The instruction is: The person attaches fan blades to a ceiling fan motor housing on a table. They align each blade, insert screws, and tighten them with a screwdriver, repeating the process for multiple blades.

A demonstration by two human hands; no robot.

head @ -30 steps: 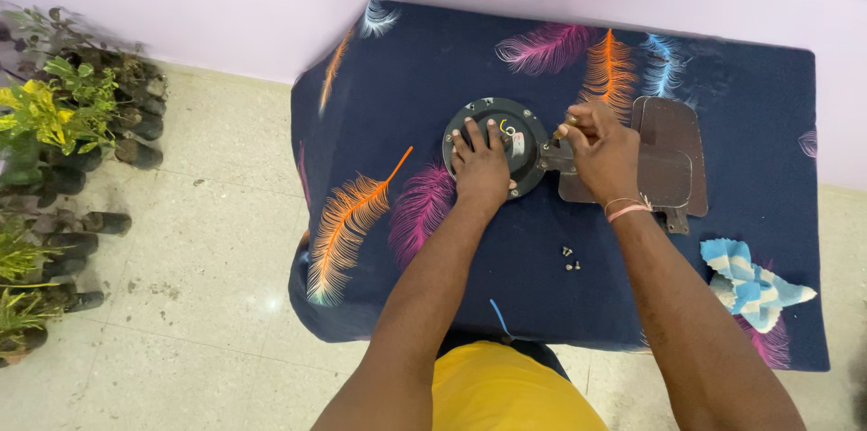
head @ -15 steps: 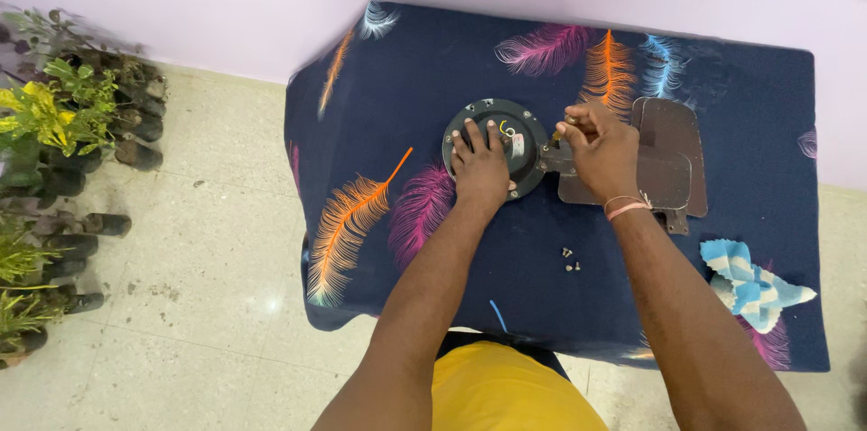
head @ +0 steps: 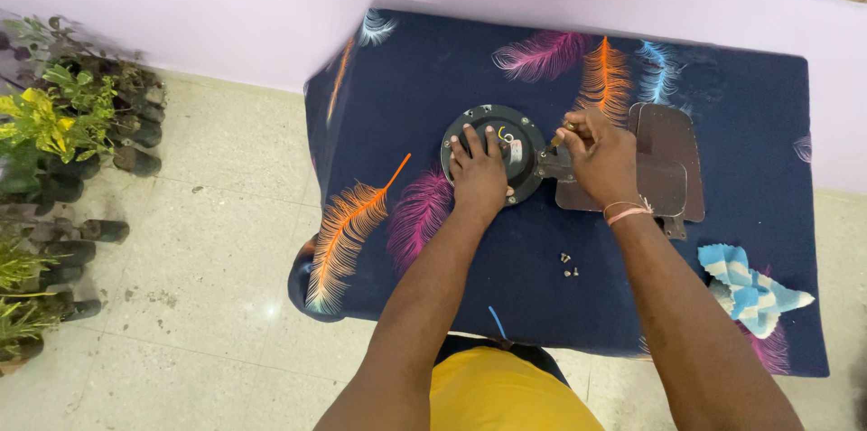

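Round dark motor housing [head: 495, 153] sits near middle of tabletop, toward far edge, on navy feather-print cloth [head: 415, 79]. Left hand [head: 480, 173] pressed flat on it, fingers spread, apparently pinning it against turning. Right hand [head: 598, 155] closed around slim tool, tip hardly visible, at junction where brown fan blade [head: 673, 155] meets housing. Blade lies flat, extending toward right edge. Loose screws [head: 569, 266] parked near front edge, within reach. Blue-white rag [head: 748, 291] at front-right corner. Potted plants [head: 54, 151] on floor, well apart.

Matt dark metal disc [head: 495, 153] and plates [head: 668, 169] lie on printed cloth [head: 424, 79]
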